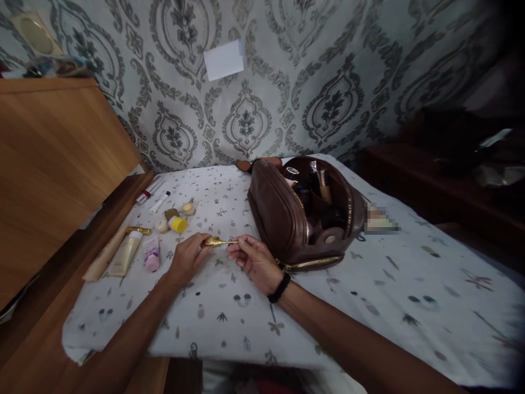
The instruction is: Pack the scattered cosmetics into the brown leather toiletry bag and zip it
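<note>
Between my two hands is a small shiny gold item (217, 241), broad at its left end and thin like a stem at its right; its exact kind is unclear. My left hand (189, 256) pinches the broad end. The thin end sits in the fingertips of my right hand (256, 261), which has a black band at the wrist. Just right of my hands stands a brown leather-look makeup bag (276, 210), unzipped, with bottles, tubes and dark items inside. A yellow-capped jar (179, 224) and several little pots (188, 208) lie beyond my left hand.
On the left side of the patterned cloth (246, 334) lie a beige tube (126, 254), a pink-and-purple bottle (151, 254), a gold tube (138, 230) and a white tube (159, 202). A wooden panel (61, 175) rises at left; patterned wallpaper covers the back wall.
</note>
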The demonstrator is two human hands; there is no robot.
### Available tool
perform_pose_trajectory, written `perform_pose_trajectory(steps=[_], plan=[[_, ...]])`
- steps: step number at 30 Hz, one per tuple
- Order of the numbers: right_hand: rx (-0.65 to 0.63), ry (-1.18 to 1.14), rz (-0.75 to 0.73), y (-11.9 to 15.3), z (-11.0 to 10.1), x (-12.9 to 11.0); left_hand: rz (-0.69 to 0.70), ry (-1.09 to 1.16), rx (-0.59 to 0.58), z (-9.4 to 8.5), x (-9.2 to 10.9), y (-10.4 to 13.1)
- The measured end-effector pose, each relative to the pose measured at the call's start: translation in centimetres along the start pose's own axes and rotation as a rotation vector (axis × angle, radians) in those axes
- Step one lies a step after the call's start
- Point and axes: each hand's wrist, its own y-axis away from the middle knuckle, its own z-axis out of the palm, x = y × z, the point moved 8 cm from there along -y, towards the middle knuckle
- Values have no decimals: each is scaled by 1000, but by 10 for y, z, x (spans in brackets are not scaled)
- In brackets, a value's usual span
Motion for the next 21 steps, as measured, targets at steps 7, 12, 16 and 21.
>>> perform_pose_trajectory(steps=[7,12,16,21], plan=[[23,-36,-9,-2,-4,2,-32,42,-11,3,-1,3],[33,-75,-11,-1,-5,5,33,58,18,0,12,2],[42,-83,-11,-2,-4,5,-101,84,113,-10,0,0],[96,-88,41,-1,-4,6,-210,150,302,-38,10,-24]])
